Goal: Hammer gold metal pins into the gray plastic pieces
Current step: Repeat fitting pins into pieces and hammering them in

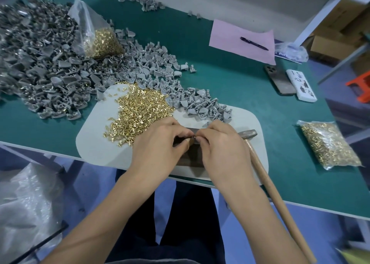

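Note:
My left hand (158,143) and my right hand (222,143) meet fingertip to fingertip over a dark metal block (190,157) on the white mat (96,135). Their curled fingers pinch a small gray plastic piece (192,134), mostly hidden between them. I cannot tell whether a pin is in it. A loose heap of gold pins (140,109) lies on the mat just left of my left hand. Gray plastic pieces (204,105) lie behind my right hand. The hammer (266,175) rests beside my right hand, its head on the mat and its wooden handle pointing toward me.
A big pile of gray pieces (44,63) covers the left of the green table, with an open bag of pins (100,41) on it. A sealed pin bag (328,145), a phone (280,79), a white box (301,85), and pink paper with a pen (254,43) lie right.

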`<state>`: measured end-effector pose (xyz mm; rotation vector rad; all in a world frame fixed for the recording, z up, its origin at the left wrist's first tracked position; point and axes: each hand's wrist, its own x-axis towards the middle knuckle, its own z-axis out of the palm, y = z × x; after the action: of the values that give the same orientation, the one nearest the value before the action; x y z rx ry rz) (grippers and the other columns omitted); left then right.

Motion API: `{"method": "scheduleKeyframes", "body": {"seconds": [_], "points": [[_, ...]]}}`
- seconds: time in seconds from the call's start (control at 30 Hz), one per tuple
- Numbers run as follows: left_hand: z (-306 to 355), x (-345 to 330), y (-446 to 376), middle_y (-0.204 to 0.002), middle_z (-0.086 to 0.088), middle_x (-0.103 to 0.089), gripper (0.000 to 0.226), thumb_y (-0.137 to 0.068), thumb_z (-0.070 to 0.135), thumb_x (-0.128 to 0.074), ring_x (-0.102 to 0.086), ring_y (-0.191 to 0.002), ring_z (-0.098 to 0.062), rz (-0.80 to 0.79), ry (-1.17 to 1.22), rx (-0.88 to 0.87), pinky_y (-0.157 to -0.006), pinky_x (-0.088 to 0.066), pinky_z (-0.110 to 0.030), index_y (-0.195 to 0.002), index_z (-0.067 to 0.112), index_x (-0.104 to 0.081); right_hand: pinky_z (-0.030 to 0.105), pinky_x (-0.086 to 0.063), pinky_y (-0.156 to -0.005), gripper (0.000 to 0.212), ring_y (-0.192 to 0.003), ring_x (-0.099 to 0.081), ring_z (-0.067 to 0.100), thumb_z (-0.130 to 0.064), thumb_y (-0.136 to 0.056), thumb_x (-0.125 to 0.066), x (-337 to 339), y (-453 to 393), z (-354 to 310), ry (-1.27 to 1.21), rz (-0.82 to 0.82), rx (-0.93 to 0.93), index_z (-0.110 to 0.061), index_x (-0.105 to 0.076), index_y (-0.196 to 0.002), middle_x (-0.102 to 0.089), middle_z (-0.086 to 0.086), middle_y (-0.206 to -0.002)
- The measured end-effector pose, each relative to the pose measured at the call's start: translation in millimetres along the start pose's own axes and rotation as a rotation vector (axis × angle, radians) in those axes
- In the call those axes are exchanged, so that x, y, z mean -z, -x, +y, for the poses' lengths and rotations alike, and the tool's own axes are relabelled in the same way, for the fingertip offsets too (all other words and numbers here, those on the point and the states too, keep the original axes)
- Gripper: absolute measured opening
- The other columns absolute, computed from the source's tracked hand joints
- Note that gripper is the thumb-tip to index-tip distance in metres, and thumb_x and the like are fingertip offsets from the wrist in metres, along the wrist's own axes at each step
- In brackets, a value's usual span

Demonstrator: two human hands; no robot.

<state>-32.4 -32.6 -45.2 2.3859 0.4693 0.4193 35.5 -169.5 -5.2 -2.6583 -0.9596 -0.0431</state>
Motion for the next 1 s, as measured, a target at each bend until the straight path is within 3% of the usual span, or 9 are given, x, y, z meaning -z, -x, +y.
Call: {"method": "scheduleKeyframes", "body": {"seconds": [0.1,0.23,0.37,0.5,0.63,0.77,0.83,0.93,1.0], "points": [[-0.7,-0.7,0.2,-0.088,0.019,-0.056,0.014,-0.084,0.047,-0.072,-0.051,-0.08,-0.002,0.013,-0.006,-0.007,-0.06,-0.046,-0.028,-0.098,0.049,-0.07,0.043,-0.049,-0.076,0.02,-0.104,-0.055,0.026,-0.019,-0.099,-0.057,7.1,-5.9,-0.2,0.088,-0.087,0.074,-0.012,-0.075,-0.101,-0.06,0.004,-0.101],[-0.9,0.4,-0.9,-0.083,0.019,-0.055,0.014,-0.083,0.05,-0.073,-0.049,-0.077,-0.002,0.028,-0.002,-0.028,-0.056,-0.04,-0.023,-0.097,0.051,-0.07,0.038,-0.045,-0.06,0.003,-0.096,-0.06,0.032,-0.003,-0.085,-0.071,9.7,-3.7,-12.0,0.218,-0.074,0.154,-0.005,-0.072,-0.086,-0.061,0.01,-0.093],[-1.5,0.3,-1.9,-0.083,0.018,-0.056,0.012,-0.083,0.048,-0.073,-0.05,-0.078,-0.003,0.025,-0.02,-0.021,-0.056,-0.038,-0.023,-0.094,0.049,-0.071,0.038,-0.048,-0.081,0.017,-0.107,-0.052,0.023,-0.015,-0.099,-0.055,8.8,-7.9,-1.8,0.143,-0.112,0.13,-0.013,-0.071,-0.104,-0.057,0.002,-0.106],[-1.8,0.1,-2.1,-0.082,0.019,-0.056,0.012,-0.084,0.044,-0.073,-0.049,-0.078,-0.002,0.021,-0.048,-0.025,-0.055,-0.037,-0.023,-0.095,0.049,-0.071,0.041,-0.046,-0.078,0.018,-0.091,-0.058,0.027,-0.009,-0.096,-0.06,3.9,-6.5,4.2,-0.05,-0.038,0.091,-0.008,-0.078,-0.095,-0.061,0.006,-0.093],[-0.7,1.8,-1.3,-0.082,0.018,-0.057,0.007,-0.086,0.047,-0.072,-0.051,-0.078,-0.003,0.023,-0.018,-0.029,-0.058,-0.041,-0.025,-0.093,0.049,-0.072,0.032,-0.044,-0.074,0.016,-0.076,-0.059,0.02,-0.004,-0.089,-0.07,-1.0,-6.3,15.4,-0.234,0.026,0.054,-0.015,-0.081,-0.088,-0.064,0.003,-0.078],[0.3,2.3,-1.0,-0.082,0.018,-0.059,0.006,-0.086,0.046,-0.072,-0.052,-0.079,-0.003,0.021,-0.019,-0.026,-0.06,-0.044,-0.027,-0.092,0.048,-0.073,0.025,-0.034,-0.065,0.015,-0.068,-0.047,0.012,-0.006,-0.086,-0.072,-7.7,-6.3,19.7,-0.196,0.081,0.106,-0.018,-0.081,-0.086,-0.056,-0.004,-0.071],[0.4,2.1,-0.5,-0.082,0.018,-0.059,0.006,-0.086,0.047,-0.072,-0.052,-0.08,-0.004,0.022,-0.022,-0.026,-0.061,-0.044,-0.028,-0.092,0.047,-0.074,0.024,-0.039,-0.066,0.014,-0.068,-0.05,0.011,-0.007,-0.087,-0.073,-10.1,-3.9,21.9,-0.233,0.088,0.122,-0.018,-0.081,-0.089,-0.057,-0.004,-0.073],[0.4,1.6,-1.0,-0.083,0.019,-0.06,0.007,-0.086,0.05,-0.072,-0.052,-0.082,-0.005,0.019,-0.04,-0.033,-0.058,-0.038,-0.026,-0.092,0.046,-0.074,0.012,-0.043,-0.079,0.014,-0.081,-0.057,0.006,-0.01,-0.092,-0.071,-10.0,4.9,37.0,-0.38,0.195,0.021,-0.018,-0.08,-0.1,-0.069,-0.004,-0.086],[-0.6,1.4,-1.8,-0.083,0.02,-0.06,0.008,-0.087,0.051,-0.071,-0.052,-0.082,-0.003,0.017,-0.046,-0.032,-0.057,-0.036,-0.025,-0.091,0.045,-0.075,0.023,-0.048,-0.083,0.015,-0.086,-0.058,0.009,-0.014,-0.096,-0.067,-10.0,14.3,54.8,-0.394,0.34,-0.152,-0.018,-0.077,-0.106,-0.069,-0.002,-0.095]]}}
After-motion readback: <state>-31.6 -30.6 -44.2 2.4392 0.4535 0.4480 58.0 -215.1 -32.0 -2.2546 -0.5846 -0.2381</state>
